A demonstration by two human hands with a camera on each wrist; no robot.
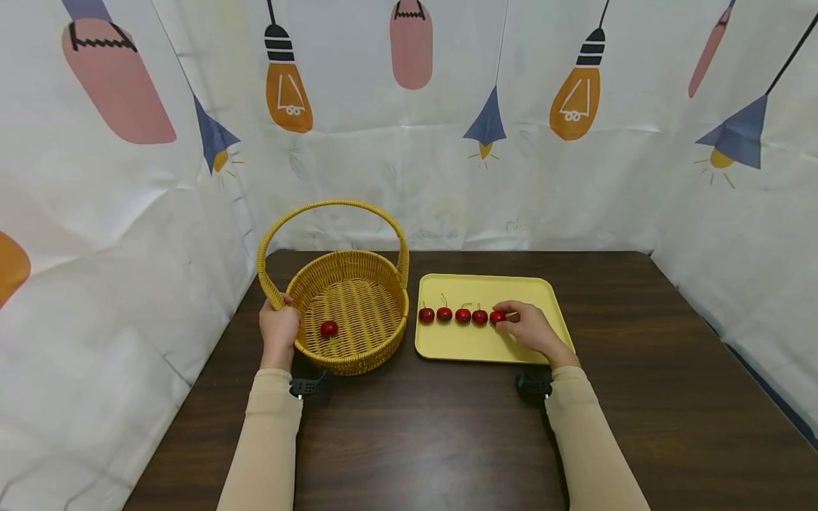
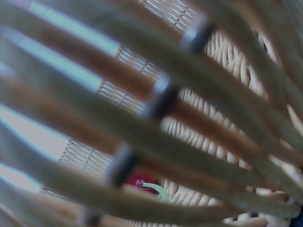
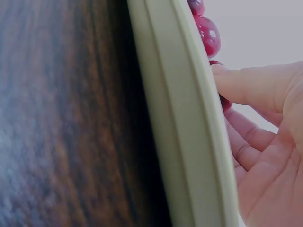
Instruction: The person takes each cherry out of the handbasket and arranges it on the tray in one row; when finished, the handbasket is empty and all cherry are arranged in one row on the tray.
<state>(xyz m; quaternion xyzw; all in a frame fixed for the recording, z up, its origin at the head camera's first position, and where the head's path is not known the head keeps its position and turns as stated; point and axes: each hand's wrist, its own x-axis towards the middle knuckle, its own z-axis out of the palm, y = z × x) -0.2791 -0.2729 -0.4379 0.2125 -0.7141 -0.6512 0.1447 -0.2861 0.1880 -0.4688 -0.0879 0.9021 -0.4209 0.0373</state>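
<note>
My left hand grips the lower left end of the handle of a yellow wicker basket. One red cherry lies inside on the woven floor. Through the basket's slats, the left wrist view shows that cherry with its green stem. To the right, my right hand reaches over a yellow tray, thumb and fingers pinching the rightmost cherry of a row. In the right wrist view the thumb partly covers this cherry, behind the tray's rim.
Several more stemmed cherries line up on the tray, left of the held one. Basket and tray stand side by side on a dark wooden table. Behind the table hangs a white printed curtain.
</note>
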